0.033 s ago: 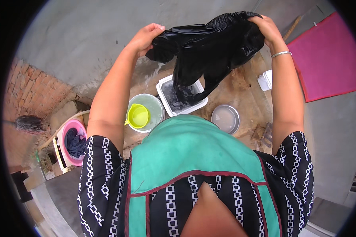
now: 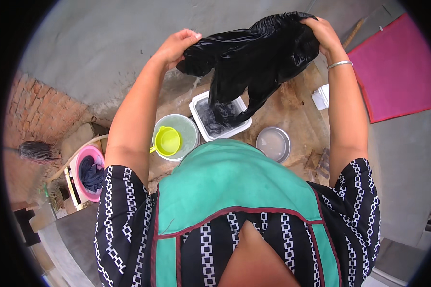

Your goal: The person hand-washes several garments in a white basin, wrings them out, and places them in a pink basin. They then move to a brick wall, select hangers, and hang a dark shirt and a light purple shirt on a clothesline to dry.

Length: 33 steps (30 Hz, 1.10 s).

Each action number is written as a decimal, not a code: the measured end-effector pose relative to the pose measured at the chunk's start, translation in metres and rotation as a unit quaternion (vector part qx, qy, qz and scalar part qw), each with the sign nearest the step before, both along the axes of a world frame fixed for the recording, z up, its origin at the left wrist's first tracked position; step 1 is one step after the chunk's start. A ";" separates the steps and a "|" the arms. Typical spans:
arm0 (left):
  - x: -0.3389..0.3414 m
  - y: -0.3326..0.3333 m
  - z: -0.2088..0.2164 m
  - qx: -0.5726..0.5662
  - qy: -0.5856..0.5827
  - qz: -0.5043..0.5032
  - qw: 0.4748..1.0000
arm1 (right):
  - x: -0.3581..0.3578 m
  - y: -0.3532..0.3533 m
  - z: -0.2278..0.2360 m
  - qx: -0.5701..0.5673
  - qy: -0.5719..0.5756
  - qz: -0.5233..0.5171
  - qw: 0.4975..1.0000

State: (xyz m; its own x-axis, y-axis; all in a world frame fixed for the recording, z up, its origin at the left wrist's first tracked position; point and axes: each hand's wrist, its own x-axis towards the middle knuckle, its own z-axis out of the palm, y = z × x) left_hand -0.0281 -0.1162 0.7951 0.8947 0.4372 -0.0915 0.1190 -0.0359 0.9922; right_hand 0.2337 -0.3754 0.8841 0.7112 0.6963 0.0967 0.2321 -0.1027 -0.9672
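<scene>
A shiny, wet black garment (image 2: pixel 258 57) with a gathered, elastic-looking edge is stretched between my raised hands; its exact kind is unclear. My left hand (image 2: pixel 176 47) pinches its left end, thumb on top. At the upper right corner, the gathered edge is gripped by my right hand (image 2: pixel 324 36), which has a silver bangle on its wrist. The lower part of the garment hangs into a white rectangular tub (image 2: pixel 195 108) of dark, rippled water. Water drips below the cloth's left end.
Left of the tub stands a round bucket (image 2: pixel 195 129) of cloudy water with a yellow-green dipper (image 2: pixel 168 140). A metal basin (image 2: pixel 274 143) sits to the right. Farther left, a pink basin (image 2: pixel 100 158) holds dark clothes. A white container (image 2: pixel 321 98) and pink panel (image 2: pixel 397 71) are at right.
</scene>
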 end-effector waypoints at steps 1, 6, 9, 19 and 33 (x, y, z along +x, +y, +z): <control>-0.001 -0.003 0.004 0.036 0.016 -0.015 0.999 | 0.005 0.000 0.000 0.017 0.017 0.001 1.000; 0.004 0.007 -0.020 0.149 0.019 -0.083 0.985 | 0.003 0.009 0.009 0.043 0.014 0.015 0.999; 0.013 0.005 -0.027 0.129 0.067 0.002 0.989 | -0.001 0.006 0.010 0.031 -0.001 0.032 0.999; 0.017 -0.049 -0.070 0.339 0.079 0.153 0.925 | -0.086 0.030 0.020 0.080 0.055 0.126 0.987; 0.028 -0.048 -0.106 0.349 -0.013 0.186 0.919 | -0.070 0.021 -0.006 0.088 0.053 0.100 0.990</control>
